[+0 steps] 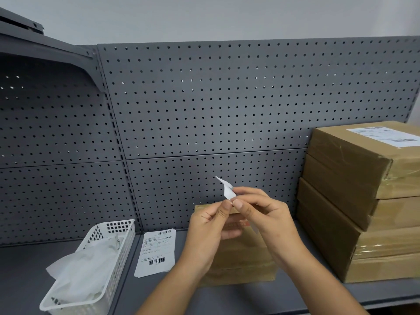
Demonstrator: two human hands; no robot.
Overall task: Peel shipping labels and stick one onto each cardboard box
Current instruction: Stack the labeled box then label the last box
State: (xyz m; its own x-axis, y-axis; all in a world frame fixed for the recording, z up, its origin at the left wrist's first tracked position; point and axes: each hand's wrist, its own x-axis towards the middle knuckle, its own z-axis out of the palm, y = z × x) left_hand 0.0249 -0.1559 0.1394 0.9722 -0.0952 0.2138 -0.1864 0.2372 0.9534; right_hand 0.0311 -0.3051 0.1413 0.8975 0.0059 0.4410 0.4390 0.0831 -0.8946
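Head view: I judge peeling underway; left hand (211,226) and right hand (261,214) pinch the label (227,189); next, press it onto the box (238,262) beneath.

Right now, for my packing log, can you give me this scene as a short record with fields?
hands: left hand and right hand pinch one white slip between them, above the shelf
slip type: label or backing, cannot tell
small box: on the shelf behind the hands, partly hidden
stack of boxes: at right, stuck label on the top one
loose labels: flat on the shelf, left of the hands
basket: far left, holds crumpled paper
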